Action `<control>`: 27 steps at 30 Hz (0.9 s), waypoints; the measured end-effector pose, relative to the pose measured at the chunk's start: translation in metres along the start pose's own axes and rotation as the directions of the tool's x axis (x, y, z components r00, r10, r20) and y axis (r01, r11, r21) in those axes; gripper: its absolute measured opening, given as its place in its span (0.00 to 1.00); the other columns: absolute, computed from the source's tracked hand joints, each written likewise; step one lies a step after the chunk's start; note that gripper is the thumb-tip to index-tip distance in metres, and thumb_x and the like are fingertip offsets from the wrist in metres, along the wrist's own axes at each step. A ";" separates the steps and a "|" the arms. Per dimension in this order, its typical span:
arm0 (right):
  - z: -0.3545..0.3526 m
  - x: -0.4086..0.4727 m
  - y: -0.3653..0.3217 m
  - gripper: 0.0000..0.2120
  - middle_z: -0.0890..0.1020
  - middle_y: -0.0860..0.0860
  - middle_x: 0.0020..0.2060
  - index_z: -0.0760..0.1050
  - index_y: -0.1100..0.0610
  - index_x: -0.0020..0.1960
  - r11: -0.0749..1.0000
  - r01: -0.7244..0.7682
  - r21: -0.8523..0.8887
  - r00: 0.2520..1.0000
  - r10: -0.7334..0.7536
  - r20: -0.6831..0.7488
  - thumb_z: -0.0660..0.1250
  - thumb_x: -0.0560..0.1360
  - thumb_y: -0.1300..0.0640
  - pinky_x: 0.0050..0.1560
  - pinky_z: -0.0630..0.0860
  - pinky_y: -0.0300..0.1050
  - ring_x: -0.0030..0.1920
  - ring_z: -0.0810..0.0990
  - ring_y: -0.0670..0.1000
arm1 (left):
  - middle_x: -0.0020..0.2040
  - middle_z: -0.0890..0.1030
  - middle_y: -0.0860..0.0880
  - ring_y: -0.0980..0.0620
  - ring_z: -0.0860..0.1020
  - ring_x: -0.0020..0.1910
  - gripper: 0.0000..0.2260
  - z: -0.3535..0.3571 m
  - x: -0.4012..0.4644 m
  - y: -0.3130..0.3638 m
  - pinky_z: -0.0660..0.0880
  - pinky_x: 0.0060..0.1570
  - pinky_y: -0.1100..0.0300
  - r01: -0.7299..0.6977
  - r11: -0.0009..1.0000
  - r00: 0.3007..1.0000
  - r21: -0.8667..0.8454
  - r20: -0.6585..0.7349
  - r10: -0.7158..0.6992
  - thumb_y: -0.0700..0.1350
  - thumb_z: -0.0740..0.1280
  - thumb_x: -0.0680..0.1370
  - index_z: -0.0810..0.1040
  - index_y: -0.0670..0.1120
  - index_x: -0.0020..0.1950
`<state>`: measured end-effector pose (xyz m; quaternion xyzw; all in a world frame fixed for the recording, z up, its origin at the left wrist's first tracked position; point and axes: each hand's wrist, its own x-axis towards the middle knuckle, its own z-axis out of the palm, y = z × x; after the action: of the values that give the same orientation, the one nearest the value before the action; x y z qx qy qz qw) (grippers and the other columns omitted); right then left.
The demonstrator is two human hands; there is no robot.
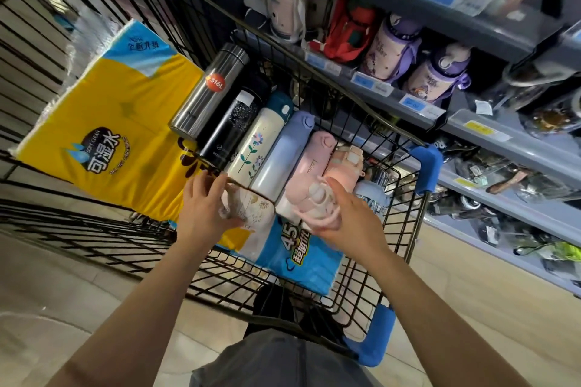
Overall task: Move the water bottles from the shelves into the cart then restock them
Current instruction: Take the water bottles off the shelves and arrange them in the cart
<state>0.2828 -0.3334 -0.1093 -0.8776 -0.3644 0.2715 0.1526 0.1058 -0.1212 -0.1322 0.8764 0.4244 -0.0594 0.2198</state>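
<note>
Several bottles lie side by side in the black wire cart [405, 229]: a steel flask [207, 91], a black one [231, 129], a cream flowered one [254, 148], a pale blue one [283, 154] and a pink one [309, 166]. My left hand [204, 204] grips a pale pink patterned bottle [251, 207] lying at the cart's near side. My right hand [349, 220] holds a pink bottle with a strap [314, 201] by its lid end. A light blue bottle [372, 195] is partly hidden behind my right hand.
Yellow and blue tissue packs [110, 122] fill the cart's floor under the bottles. Grey shelves [471, 122] to the right hold purple bottles [437, 75], a red one [349, 31] and a white one [286, 6]. The cart has blue handle caps [426, 166].
</note>
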 end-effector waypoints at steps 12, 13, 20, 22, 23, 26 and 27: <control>0.009 0.035 -0.019 0.43 0.73 0.56 0.61 0.42 0.42 0.77 0.969 -0.116 -0.216 0.993 0.118 -0.003 0.63 0.72 0.33 0.53 0.72 0.50 0.61 0.71 0.59 | 0.77 0.42 0.41 0.37 0.57 0.73 0.46 0.044 -0.021 0.065 0.63 0.68 0.46 0.334 0.684 0.815 -0.648 -0.166 -0.555 0.40 0.75 0.70 0.49 0.52 0.78; 0.007 0.036 -0.019 0.43 0.73 0.56 0.61 0.42 0.42 0.77 0.972 -0.099 -0.214 0.995 0.101 -0.001 0.63 0.72 0.33 0.53 0.71 0.50 0.61 0.71 0.59 | 0.77 0.41 0.41 0.38 0.55 0.74 0.46 0.048 -0.021 0.073 0.61 0.69 0.48 0.312 0.662 0.793 -0.681 -0.196 -0.577 0.41 0.76 0.70 0.49 0.51 0.78; -0.003 0.052 0.000 0.47 0.68 0.57 0.65 0.38 0.43 0.77 0.979 0.102 -0.178 0.984 -0.073 0.164 0.63 0.71 0.32 0.52 0.74 0.52 0.62 0.72 0.60 | 0.79 0.42 0.44 0.42 0.54 0.76 0.50 0.080 -0.004 0.109 0.57 0.71 0.40 0.411 0.527 0.578 -0.744 -0.235 -0.782 0.47 0.78 0.67 0.47 0.53 0.79; -0.006 0.057 0.003 0.50 0.66 0.57 0.67 0.36 0.42 0.77 0.970 0.177 -0.170 0.967 -0.139 0.213 0.66 0.69 0.32 0.52 0.74 0.52 0.62 0.72 0.60 | 0.79 0.40 0.46 0.41 0.57 0.75 0.49 0.083 -0.001 0.109 0.66 0.66 0.41 0.437 0.492 0.560 -0.753 -0.201 -0.804 0.50 0.77 0.68 0.46 0.55 0.78; -0.007 0.060 0.003 0.51 0.64 0.56 0.68 0.36 0.41 0.76 0.963 0.210 -0.168 0.959 -0.170 0.227 0.68 0.68 0.33 0.52 0.73 0.51 0.63 0.72 0.61 | 0.78 0.39 0.47 0.41 0.58 0.75 0.49 0.085 0.000 0.108 0.68 0.64 0.41 0.443 0.478 0.554 -0.758 -0.188 -0.811 0.51 0.77 0.69 0.46 0.56 0.78; -0.010 0.067 0.004 0.51 0.62 0.55 0.69 0.37 0.40 0.76 0.962 0.227 -0.150 0.945 -0.181 0.274 0.70 0.68 0.35 0.53 0.73 0.50 0.63 0.71 0.60 | 0.79 0.40 0.46 0.42 0.56 0.76 0.48 0.087 0.001 0.106 0.70 0.64 0.43 0.415 0.495 0.547 -0.763 -0.225 -0.806 0.50 0.77 0.69 0.47 0.57 0.78; -0.010 0.068 0.004 0.50 0.63 0.55 0.68 0.38 0.40 0.76 0.967 0.217 -0.133 0.946 -0.175 0.274 0.70 0.69 0.37 0.52 0.73 0.50 0.62 0.71 0.60 | 0.79 0.40 0.46 0.43 0.54 0.76 0.48 0.089 0.001 0.104 0.69 0.64 0.44 0.403 0.502 0.546 -0.765 -0.239 -0.803 0.49 0.77 0.69 0.47 0.57 0.78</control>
<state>0.3307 -0.2882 -0.1282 -0.8031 -0.4876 0.3376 0.0582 0.1935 -0.2161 -0.1776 0.4999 0.7557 0.2740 0.3224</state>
